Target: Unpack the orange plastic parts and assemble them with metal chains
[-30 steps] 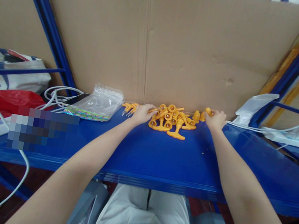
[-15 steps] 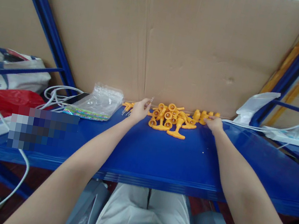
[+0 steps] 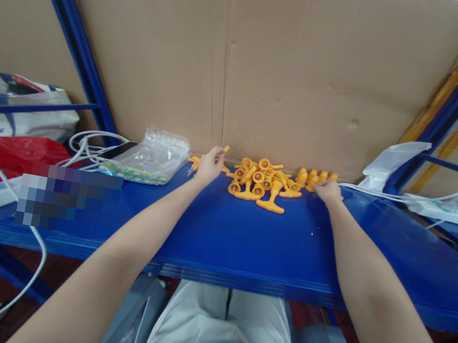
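Note:
A heap of orange plastic parts (image 3: 260, 184) lies on the blue shelf (image 3: 243, 239) against the cardboard back wall. My left hand (image 3: 209, 166) is closed around a small orange part at the heap's left edge, close to a few loose orange parts and small metal springs (image 3: 192, 171). My right hand (image 3: 329, 191) rests at the heap's right end, fingers curled against a row of upright orange parts (image 3: 315, 178); what its fingers hold, if anything, is hidden.
A stack of clear plastic bags (image 3: 149, 158) lies left of the heap, with white cables (image 3: 87, 145) and a red bag (image 3: 1, 155) further left. White packaging (image 3: 390, 161) and a white power strip (image 3: 452, 211) sit to the right. Blue rack posts frame both sides.
My left hand lifted off the heap and shifted left, now holding up a small orange part. My right hand set its orange part down in the row and moved slightly lower.

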A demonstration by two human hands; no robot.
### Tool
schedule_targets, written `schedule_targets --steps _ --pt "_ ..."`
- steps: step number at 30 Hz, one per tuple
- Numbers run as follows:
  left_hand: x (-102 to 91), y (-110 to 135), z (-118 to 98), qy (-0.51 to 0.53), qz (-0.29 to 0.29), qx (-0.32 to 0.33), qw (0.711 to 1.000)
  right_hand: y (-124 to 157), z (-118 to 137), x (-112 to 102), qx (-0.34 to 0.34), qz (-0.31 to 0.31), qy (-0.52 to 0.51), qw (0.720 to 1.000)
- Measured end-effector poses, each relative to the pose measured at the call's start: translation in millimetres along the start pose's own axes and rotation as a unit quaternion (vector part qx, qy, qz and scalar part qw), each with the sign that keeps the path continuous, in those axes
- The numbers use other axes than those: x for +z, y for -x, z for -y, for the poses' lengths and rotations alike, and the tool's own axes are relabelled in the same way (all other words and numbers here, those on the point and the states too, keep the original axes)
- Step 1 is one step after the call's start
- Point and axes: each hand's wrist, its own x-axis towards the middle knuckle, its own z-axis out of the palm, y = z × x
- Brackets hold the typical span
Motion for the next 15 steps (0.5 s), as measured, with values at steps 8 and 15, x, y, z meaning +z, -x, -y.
schedule_targets --steps 8,15 --pt "3.2 -0.9 5.4 -0.061 0.027 -0.024 0.998 17.3 19.6 -15.8 0.057 0.059 -0.011 0.997" --pt "0.0 6.2 4.8 -0.195 0.106 -0.096 0.970 16.7 18.9 -15.2 0.051 0.061 -0.026 0.996"
